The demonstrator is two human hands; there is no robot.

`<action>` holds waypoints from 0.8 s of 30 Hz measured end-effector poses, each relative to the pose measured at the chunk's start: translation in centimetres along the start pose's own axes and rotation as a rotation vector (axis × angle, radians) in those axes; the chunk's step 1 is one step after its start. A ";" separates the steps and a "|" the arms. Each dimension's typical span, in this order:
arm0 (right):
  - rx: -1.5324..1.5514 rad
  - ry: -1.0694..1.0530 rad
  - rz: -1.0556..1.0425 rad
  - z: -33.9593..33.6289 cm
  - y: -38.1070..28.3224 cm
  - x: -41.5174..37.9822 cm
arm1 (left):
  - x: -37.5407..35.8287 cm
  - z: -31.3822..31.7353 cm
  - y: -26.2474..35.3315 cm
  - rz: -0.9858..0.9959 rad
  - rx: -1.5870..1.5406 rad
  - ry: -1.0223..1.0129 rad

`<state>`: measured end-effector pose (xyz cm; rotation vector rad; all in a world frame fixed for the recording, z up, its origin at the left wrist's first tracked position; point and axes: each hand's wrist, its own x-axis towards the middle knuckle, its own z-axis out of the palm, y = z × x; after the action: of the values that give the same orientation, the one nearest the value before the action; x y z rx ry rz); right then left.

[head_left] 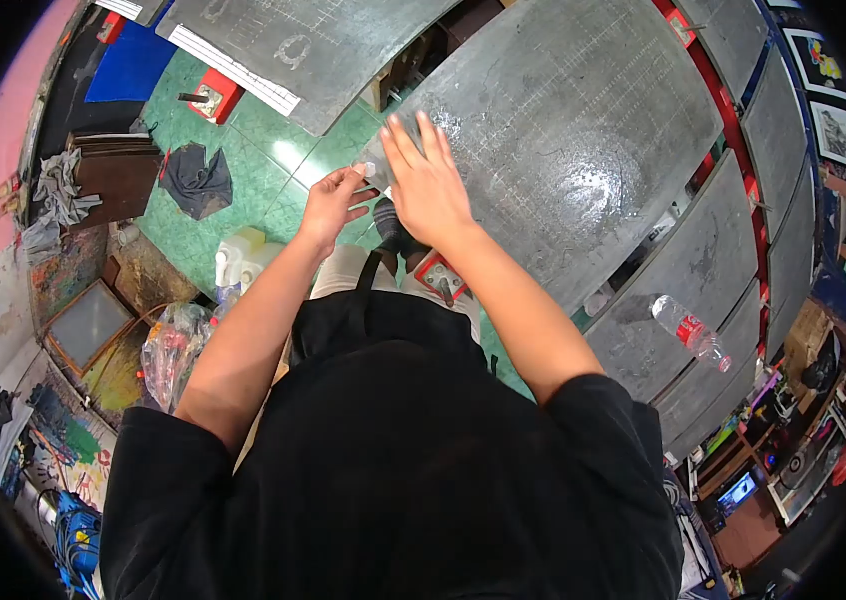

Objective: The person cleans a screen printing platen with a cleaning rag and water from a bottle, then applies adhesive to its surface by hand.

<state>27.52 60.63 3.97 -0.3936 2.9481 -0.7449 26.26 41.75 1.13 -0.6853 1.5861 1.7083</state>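
Observation:
My left hand (335, 207) is at the near left corner of a large grey board (563, 110). Its thumb and index finger pinch a small whitish piece (367, 170) at the board's edge. My right hand (427, 186) lies just beside it, palm down over the same corner, fingers stretched out and slightly blurred. Whether its palm touches the board is hard to tell. Wet, shiny patches and faint grid lines show on the board's surface.
Another grey board (313, 50) with a white strip is at the upper left. A plastic bottle (691, 332) lies on a board at the right. A dark cloth (197, 181) and a red clamp-like block (215, 96) are at the left, over the green floor (268, 170).

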 end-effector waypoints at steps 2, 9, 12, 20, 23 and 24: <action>0.001 0.052 0.002 0.2 0.0 0.7 | 0.2 -0.4 0.0 0.002 0.015 -0.015; -0.052 -0.098 0.164 -4.3 5.6 -18.2 | 1.5 1.2 0.5 -0.091 -0.076 -0.013; -0.091 -0.082 0.235 -4.7 6.8 -23.3 | 1.8 5.8 1.5 -0.131 -0.379 0.087; 0.029 0.015 -0.103 -1.6 4.2 -2.9 | 4.3 9.1 0.3 -0.009 -0.572 0.570; 0.015 0.089 -0.141 -0.1 3.3 1.8 | 4.6 8.6 -0.3 0.048 -0.539 0.597; 0.011 0.085 -0.167 -0.1 3.4 1.7 | 4.7 8.4 -0.5 0.066 -0.579 0.539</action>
<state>25.06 63.09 2.38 -0.6284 3.0165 -0.8140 24.41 50.70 -1.87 -1.4950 1.4443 2.1794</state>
